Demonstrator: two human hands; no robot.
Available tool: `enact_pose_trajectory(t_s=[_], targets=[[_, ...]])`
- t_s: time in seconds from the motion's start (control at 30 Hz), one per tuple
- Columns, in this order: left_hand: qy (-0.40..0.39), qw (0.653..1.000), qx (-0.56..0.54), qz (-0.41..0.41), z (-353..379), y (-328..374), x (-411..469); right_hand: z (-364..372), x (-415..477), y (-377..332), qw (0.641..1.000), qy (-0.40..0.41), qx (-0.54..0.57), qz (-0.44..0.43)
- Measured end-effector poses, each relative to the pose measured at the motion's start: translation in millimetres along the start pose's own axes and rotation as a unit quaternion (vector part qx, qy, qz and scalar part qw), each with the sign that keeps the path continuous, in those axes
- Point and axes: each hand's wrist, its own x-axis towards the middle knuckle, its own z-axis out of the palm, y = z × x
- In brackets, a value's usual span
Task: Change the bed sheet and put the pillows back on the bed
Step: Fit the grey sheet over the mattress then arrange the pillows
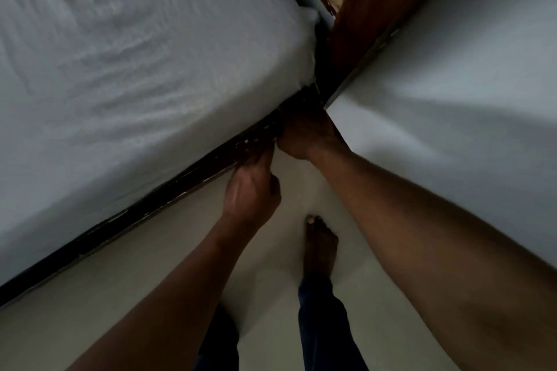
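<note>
Sheet (135, 54) wrinkled, stretched flat above frame (168, 190). Right hand (307, 135) at frame corner, fingers hidden under sheet edge; cannot tell grip. Left hand (251, 190) against frame, fingers curled; cannot tell whether holding sheet. Foot (319, 244) near frame corner.
</note>
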Motion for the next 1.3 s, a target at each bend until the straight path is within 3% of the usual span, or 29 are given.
enact_pose_trajectory(t_s=[0.1,0.2,0.3,0.4,0.43,0.47,0.53,0.57,0.6,0.77,1.0,1.07,1.2,1.3], targets=[[0.002,0.999,-0.012,0.041,-2.1,3.5,5.0,10.4,-33.9,22.9,0.997,0.064,-0.026,-0.034],[-0.006,0.998,-0.021,0.066,2.2,8.3,32.1,8.7,-83.5,28.6,0.994,0.072,-0.045,-0.072],[0.01,0.998,-0.055,-0.001,3.8,15.6,53.1,11.7,-125.3,27.9,0.991,0.11,0.064,-0.041],[0.021,0.994,-0.101,-0.026,3.5,21.8,52.8,-2.2,-101.2,17.3,0.955,0.173,0.238,0.036],[0.023,0.993,-0.111,-0.028,3.0,22.2,49.2,-6.6,-81.9,9.9,0.922,0.18,0.334,0.078],[0.023,0.992,-0.117,-0.033,2.9,21.7,45.0,-13.0,-61.0,2.1,0.864,0.184,0.456,0.113],[0.02,0.992,-0.12,-0.038,1.7,18.0,38.7,-24.3,-22.2,-14.2,0.688,0.18,0.683,0.17],[0.017,0.992,-0.118,-0.037,1.8,15.2,37.1,-27.3,-8.4,-19.4,0.616,0.173,0.746,0.184],[0.016,0.993,-0.114,-0.037,1.7,11.0,36.2,-27.5,2.4,-23.9,0.581,0.171,0.772,0.196],[0.027,0.994,-0.103,-0.02,-4.4,-5.3,28.9,-34.0,6.5,-37.0,0.535,0.155,0.797,0.234],[0.02,0.993,-0.12,-0.004,-17.6,-28.6,19.1,-31.5,20.5,-5.3,0.461,0.072,0.859,0.21],[0.017,0.993,-0.116,-0.009,-16.8,-34.3,18.8,-29.6,20.7,-9.8,0.459,0.073,0.86,0.212],[0.027,0.994,-0.107,0.001,-19.2,-27.9,19.6,-18.3,15.1,-18.2,0.429,0.126,0.858,0.253],[0.059,0.993,-0.08,0.064,-24.6,-15.0,21.6,-9.9,9.7,-23.3,0.415,0.184,0.844,0.285]])
